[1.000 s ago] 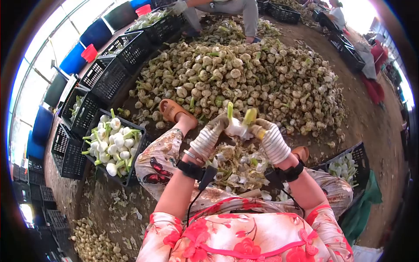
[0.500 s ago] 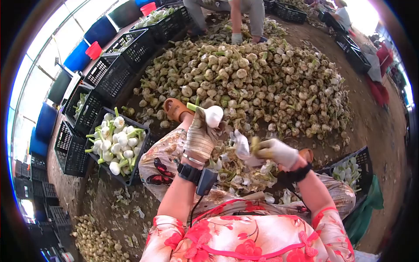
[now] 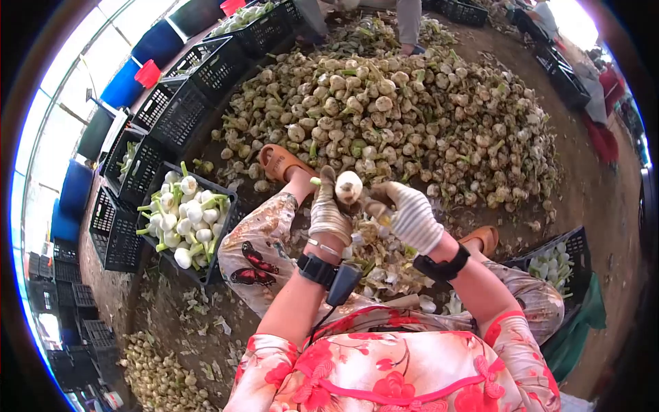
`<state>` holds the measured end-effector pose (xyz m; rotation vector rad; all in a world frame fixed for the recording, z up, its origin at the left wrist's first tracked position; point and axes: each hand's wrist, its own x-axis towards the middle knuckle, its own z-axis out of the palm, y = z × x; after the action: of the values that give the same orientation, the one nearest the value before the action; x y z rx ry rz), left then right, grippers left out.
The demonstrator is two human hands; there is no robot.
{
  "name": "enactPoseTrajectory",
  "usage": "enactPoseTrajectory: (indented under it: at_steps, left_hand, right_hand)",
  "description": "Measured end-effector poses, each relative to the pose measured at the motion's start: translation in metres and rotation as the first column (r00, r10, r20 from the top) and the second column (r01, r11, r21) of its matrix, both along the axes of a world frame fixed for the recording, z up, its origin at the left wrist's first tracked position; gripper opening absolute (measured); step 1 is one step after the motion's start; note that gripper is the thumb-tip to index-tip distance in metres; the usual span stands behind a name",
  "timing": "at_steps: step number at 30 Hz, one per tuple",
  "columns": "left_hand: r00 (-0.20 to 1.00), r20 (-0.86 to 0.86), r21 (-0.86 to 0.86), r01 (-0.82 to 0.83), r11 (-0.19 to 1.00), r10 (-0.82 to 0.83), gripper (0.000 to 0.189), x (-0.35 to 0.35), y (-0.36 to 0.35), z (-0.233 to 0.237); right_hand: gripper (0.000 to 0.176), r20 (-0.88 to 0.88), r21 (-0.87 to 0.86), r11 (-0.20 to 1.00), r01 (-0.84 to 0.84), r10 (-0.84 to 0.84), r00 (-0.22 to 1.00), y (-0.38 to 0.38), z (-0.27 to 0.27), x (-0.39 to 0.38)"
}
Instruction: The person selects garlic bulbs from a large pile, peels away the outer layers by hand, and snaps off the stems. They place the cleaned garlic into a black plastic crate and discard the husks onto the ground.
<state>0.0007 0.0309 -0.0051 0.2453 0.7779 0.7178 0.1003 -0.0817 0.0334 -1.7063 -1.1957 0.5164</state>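
Note:
My left hand [image 3: 328,214], in a striped, soiled glove, is closed around a white garlic bulb [image 3: 349,182] with a green stem end poking out to the left. The bulb's brownish root end faces me. My gloved right hand [image 3: 412,216] is right beside it, fingers bent together near the root side. Whatever those fingers grip is too small and dim to name. Below both hands lies a heap of garlic skins and stem scraps [image 3: 388,264] between my legs.
A large pile of unpeeled garlic [image 3: 391,123] rises ahead. At left, a black crate [image 3: 223,237] holds white bulbs, with more crates [image 3: 182,117] behind. Another crate [image 3: 580,254] with trimmings stands at right. Loose bulbs [image 3: 161,378] lie lower left. Another person's leg [image 3: 408,24] shows at the top.
My right hand has moved left to the bulb, and the white skin that hung by its fingers is gone from there. The bulb has turned, its root end now towards me.

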Motion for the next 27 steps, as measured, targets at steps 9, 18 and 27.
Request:
enactPoseTrajectory:
  at_steps: [9,18,27]
  left_hand:
    - [0.965,-0.251,0.532,0.072,0.844,0.076,0.029,0.0,-0.017,-0.042]
    - [0.91,-0.404,0.728,0.255,0.636,0.098,0.02,-0.007,-0.025,-0.011]
    - [0.953,-0.29,0.72,0.159,0.675,0.085,0.017,-0.004,-0.038,0.003]
  right_hand:
    - [0.032,0.441,-0.132,0.99,0.054,0.009,0.898,-0.005,0.015,-0.003]
    - [0.027,-0.458,-0.229,0.96,-0.159,0.038,0.888,-0.021,0.008,0.023]
    - [0.017,-0.014,-0.062,0.998,0.022,-0.023,1.0,-0.021,-0.005,0.004]
